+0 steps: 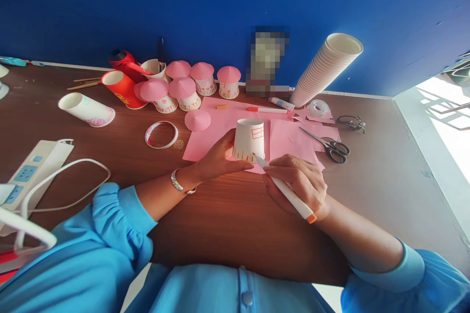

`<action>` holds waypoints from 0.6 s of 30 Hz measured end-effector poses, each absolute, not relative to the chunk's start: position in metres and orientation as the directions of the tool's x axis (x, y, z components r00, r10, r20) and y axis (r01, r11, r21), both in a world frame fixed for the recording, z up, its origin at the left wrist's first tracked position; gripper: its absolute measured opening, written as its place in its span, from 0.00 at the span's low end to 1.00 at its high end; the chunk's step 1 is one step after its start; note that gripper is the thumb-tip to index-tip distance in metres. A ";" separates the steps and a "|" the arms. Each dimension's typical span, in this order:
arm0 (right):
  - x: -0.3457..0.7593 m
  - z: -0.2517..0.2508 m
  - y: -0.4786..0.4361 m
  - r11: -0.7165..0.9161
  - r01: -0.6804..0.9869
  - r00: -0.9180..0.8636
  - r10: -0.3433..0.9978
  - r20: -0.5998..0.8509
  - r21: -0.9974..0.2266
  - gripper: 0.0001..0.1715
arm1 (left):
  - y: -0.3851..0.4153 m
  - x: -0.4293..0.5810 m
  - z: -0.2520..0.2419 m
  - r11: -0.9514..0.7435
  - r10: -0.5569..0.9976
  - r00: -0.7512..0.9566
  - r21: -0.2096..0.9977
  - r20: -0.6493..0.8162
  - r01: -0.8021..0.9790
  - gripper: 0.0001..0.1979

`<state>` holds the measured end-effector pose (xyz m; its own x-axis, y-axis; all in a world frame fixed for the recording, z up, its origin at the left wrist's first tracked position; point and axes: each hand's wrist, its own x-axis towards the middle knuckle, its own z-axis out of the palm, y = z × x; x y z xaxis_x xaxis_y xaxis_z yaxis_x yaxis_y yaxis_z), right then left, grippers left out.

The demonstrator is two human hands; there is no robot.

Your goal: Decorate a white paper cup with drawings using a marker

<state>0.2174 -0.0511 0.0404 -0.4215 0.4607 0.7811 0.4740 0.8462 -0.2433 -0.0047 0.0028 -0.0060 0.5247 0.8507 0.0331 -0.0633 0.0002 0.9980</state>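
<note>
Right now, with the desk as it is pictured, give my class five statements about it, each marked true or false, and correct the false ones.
1. The right hand holds a marker. True.
2. The left hand holds a red cup. False: it holds a white cup.
3. That white cup bears a window-like drawing. True.
4. The scissors have black handles. True.
5. The tall stack of cups stands left of the pink-roofed cups in the picture. False: it stands to their right.
</note>
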 end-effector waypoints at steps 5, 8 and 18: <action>0.218 0.041 -0.051 0.842 0.475 -0.425 0.473 0.772 -0.255 0.10 | 0.003 -0.006 -0.008 0.002 0.850 0.525 0.998 0.029 -0.058 0.38; 0.217 0.042 -0.051 0.841 0.482 -0.432 0.472 0.769 -0.245 0.09 | 0.003 -0.006 -0.009 0.002 0.850 0.527 0.998 0.029 -0.058 0.38; 0.215 0.044 -0.053 0.828 0.503 -0.447 0.494 0.746 -0.247 0.10 | 0.003 -0.005 -0.008 0.002 0.856 0.517 0.999 0.026 -0.054 0.39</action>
